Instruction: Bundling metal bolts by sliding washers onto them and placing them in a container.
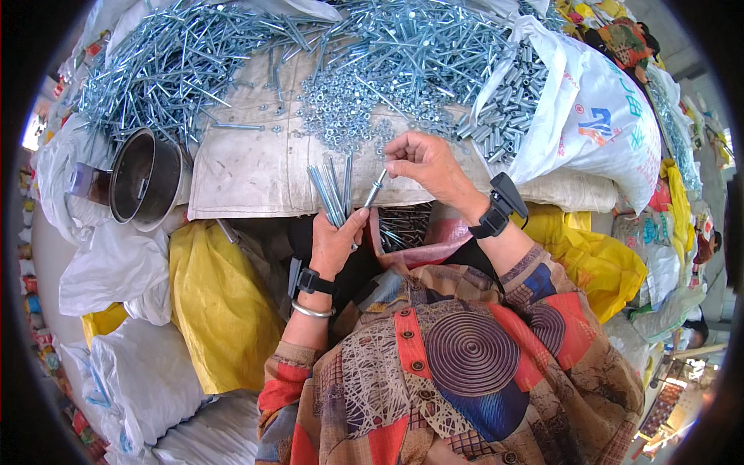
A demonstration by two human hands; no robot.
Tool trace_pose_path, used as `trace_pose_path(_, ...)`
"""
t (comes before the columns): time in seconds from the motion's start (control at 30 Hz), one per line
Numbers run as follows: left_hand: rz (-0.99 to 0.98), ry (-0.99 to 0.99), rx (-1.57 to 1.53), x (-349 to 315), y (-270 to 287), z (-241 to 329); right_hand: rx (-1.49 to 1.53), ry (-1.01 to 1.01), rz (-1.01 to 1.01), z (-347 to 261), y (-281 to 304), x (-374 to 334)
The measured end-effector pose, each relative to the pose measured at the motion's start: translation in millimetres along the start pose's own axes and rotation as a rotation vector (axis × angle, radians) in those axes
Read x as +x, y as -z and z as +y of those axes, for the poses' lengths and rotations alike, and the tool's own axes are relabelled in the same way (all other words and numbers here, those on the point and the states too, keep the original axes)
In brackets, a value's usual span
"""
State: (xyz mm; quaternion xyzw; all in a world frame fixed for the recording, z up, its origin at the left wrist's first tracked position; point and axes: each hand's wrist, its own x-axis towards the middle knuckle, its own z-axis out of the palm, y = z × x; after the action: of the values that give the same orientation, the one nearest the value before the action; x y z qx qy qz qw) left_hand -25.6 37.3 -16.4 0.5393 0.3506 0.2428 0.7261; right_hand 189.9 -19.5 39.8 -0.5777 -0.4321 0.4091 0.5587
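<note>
My left hand [335,240] is closed around a bunch of several long silvery bolts [328,194], which point up and away from me. One separate bolt [375,188] slants up to the right from the left thumb, with a small ring-like piece on its shaft. At its upper end, the thumb and forefinger of my right hand [422,167] are pinched together. Whether they grip the bolt's tip or a small part is hidden. Below the hands, a pinkish-red open bag [418,254] holds more bolts.
A pale cloth-covered surface [240,174] carries heaps of long bolts [163,77] and small nuts [333,108]. A white sack [573,116] at right spills metal sleeves [511,101]. A dark metal pot [147,178] sits at left. Yellow sacks [221,302] lie on both sides.
</note>
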Motion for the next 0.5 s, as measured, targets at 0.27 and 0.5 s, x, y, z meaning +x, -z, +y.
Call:
trace_pose_path(0.27,0.011,-0.059,0.164,-1,-1,-7,0.229,-0.133,-0.007,15,7,-16)
trace_pose_path(0.5,-0.101,0.153,-0.083,-3,8,7,0.111,-0.1,-0.151,16,0,-26)
